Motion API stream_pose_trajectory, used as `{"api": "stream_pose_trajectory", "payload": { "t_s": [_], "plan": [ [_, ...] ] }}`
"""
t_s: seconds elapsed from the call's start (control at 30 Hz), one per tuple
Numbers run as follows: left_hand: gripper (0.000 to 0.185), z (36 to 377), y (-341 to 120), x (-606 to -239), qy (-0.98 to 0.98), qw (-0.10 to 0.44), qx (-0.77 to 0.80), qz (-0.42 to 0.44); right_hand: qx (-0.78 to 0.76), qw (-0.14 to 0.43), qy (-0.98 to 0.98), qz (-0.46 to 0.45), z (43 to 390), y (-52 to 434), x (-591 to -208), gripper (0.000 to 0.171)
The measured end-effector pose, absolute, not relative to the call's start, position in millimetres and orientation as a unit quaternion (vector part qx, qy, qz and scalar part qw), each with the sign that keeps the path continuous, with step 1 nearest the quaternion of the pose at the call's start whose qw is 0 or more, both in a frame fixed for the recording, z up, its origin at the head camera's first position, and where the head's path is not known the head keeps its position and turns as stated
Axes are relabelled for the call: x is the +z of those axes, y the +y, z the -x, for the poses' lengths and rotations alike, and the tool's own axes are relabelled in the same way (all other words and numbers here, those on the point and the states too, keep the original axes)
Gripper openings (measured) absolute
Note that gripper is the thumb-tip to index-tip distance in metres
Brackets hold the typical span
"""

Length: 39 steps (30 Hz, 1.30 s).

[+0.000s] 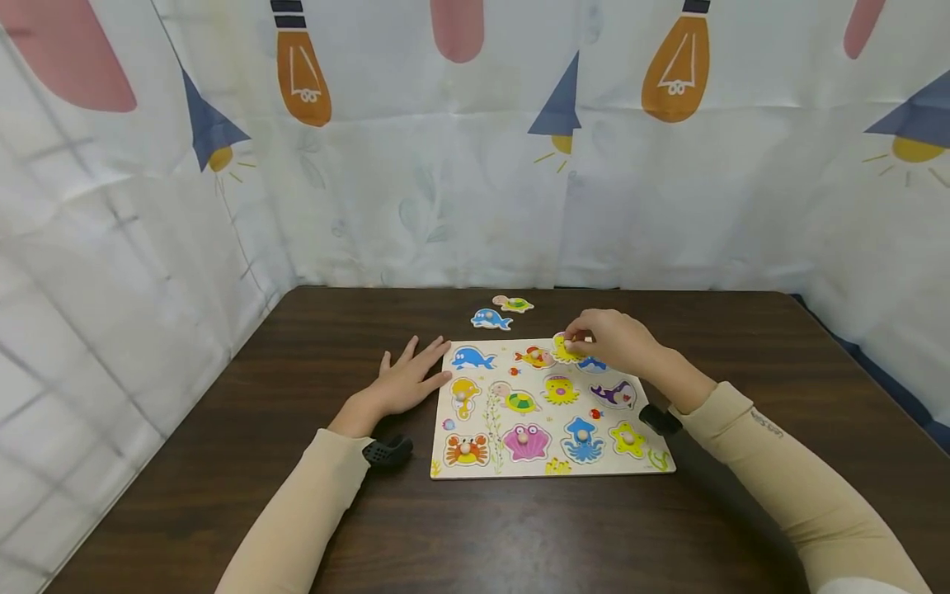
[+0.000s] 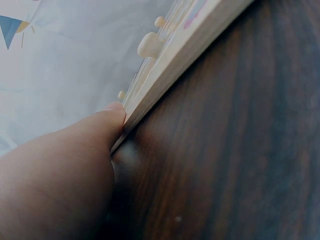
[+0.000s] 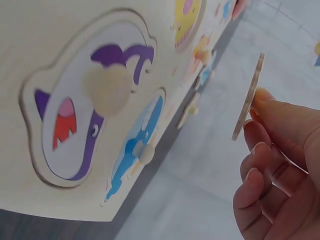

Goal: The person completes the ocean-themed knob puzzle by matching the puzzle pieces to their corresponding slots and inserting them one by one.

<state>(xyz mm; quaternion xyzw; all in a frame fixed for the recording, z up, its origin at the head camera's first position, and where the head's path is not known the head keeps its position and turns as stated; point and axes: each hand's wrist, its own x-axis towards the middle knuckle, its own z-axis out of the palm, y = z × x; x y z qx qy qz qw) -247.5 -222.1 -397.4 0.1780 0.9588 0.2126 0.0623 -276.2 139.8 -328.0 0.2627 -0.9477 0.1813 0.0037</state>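
Note:
My right hand (image 1: 616,338) pinches a yellow octopus puzzle piece (image 1: 562,353) just over the far edge of the wooden puzzle board (image 1: 512,472). In the right wrist view the piece (image 3: 248,100) shows edge-on, raised clear of the board, with thumb and fingers at its back. My left hand (image 1: 404,381) lies with fingers spread at the board's left edge; in the left wrist view its thumb (image 2: 114,117) touches the board's side. The printed octopus recess (image 1: 560,390) shows no knob, as do the whale recess (image 1: 472,358) and turtle recess (image 1: 522,402).
Beyond the board lie a blue whale piece (image 1: 491,319) and a green turtle piece (image 1: 514,304) on the dark wooden table (image 1: 356,528). Several knobbed pieces sit in the board, among them a crab (image 1: 454,452) and a starfish (image 1: 629,450). A patterned curtain (image 1: 490,206) hangs behind.

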Motion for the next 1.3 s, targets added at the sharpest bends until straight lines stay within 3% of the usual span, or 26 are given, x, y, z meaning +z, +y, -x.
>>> {"api": "stream_pose_trajectory", "payload": {
  "t_s": [0.63,1.3],
  "plan": [
    [0.072,249.3,-224.1,-400.1,0.957,0.064,0.216,-0.182,0.207,-0.049,-0.930,-0.300,258.1,138.1,-342.8,0.015],
    [0.069,248.2,-223.2,-398.2,0.957,0.062,0.217,-0.181,0.152,-0.057,-0.935,-0.314,256.8,130.3,-349.7,0.004]
  ]
}}
